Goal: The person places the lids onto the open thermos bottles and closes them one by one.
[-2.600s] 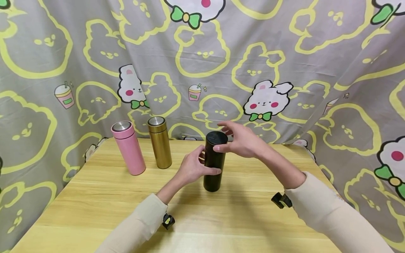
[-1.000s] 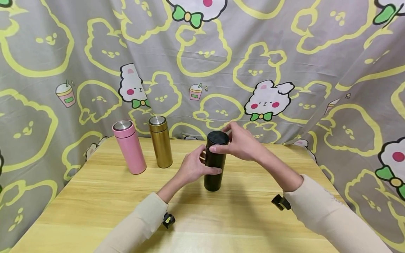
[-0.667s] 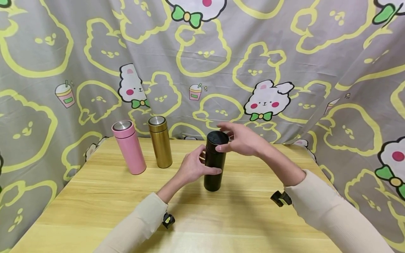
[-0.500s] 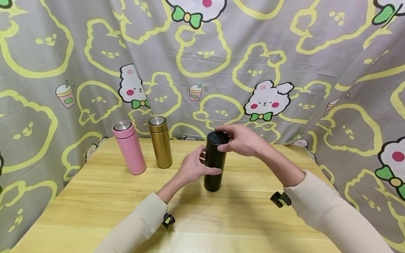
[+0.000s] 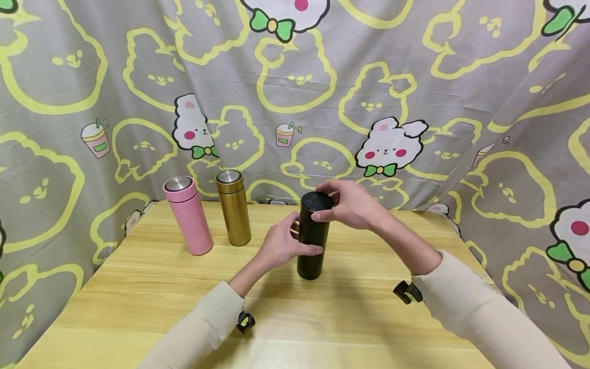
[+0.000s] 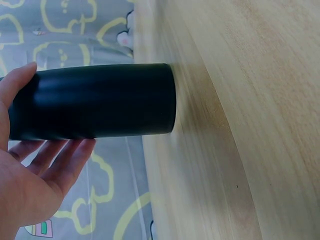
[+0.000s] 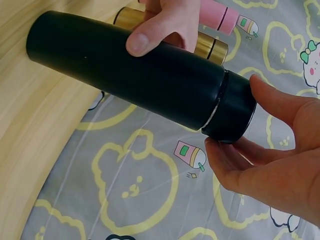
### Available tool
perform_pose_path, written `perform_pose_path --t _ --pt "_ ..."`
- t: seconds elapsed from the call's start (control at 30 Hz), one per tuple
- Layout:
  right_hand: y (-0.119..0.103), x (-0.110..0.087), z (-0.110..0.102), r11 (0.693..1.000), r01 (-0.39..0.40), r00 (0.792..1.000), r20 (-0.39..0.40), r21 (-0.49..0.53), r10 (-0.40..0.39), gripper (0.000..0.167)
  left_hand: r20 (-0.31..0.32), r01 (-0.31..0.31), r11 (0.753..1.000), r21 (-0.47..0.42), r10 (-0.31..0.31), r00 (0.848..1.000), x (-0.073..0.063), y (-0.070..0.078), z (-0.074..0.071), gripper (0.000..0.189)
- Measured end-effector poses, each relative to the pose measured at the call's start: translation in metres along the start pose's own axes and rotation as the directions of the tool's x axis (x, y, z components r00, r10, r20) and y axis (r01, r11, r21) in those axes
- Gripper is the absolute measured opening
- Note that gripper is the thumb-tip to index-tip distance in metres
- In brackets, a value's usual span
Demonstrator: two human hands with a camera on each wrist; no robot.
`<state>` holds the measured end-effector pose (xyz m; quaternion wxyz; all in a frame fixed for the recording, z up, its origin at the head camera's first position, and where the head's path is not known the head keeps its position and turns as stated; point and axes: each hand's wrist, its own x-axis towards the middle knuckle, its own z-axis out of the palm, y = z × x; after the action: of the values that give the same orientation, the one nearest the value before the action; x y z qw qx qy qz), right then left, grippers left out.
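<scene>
A black thermos bottle [image 5: 311, 256] stands upright on the table, right of the middle. My left hand [image 5: 282, 242] grips its body from the left; the thumb lies across the front, and the fingers curl round the back in the left wrist view. Up at the top, the thumb and fingers of my right hand [image 5: 352, 206] pinch the black lid [image 5: 316, 201]. In the right wrist view a thin uneven gap shows between that lid [image 7: 232, 107] and the bottle body [image 7: 130, 70].
On the wooden table [image 5: 152, 297], a pink thermos [image 5: 190, 220] and a gold thermos [image 5: 234, 212] stand to the left, both with silver-topped lids. Behind the table hangs a grey patterned curtain [image 5: 295, 61].
The right hand's fingers loosened and shifted round the lid, then took hold again; its thumb has since swung slightly left. The left hand and the bottle body have stayed in place.
</scene>
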<state>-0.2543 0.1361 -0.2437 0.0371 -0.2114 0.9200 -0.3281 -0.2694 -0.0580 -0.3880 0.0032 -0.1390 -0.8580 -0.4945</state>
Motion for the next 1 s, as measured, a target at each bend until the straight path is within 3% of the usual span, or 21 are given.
perform_pose_path --t 0.27,0.43,0.77,1.0 --pt "0.001 0.0 0.009 0.997 -0.039 0.993 -0.114 -0.065 0.031 0.066 0.0 -0.002 1.0 0.004 0.002 1.0 0.0 0.0 0.0 0.063" --pt "0.001 -0.002 0.012 0.997 -0.049 0.99 -0.136 -0.06 0.041 0.067 0.005 0.007 1.0 0.005 -0.007 1.0 0.0 -0.001 0.0 0.064" --pt "0.002 -0.001 0.012 0.997 -0.063 0.991 -0.117 -0.052 0.057 0.07 0.004 0.007 1.0 0.002 -0.007 1.0 0.0 -0.002 0.0 0.065" --pt "0.001 0.0 0.003 0.999 -0.033 0.999 0.014 -0.005 0.033 0.083 0.005 0.01 1.0 -0.006 -0.01 1.0 0.001 -0.001 0.0 0.066"
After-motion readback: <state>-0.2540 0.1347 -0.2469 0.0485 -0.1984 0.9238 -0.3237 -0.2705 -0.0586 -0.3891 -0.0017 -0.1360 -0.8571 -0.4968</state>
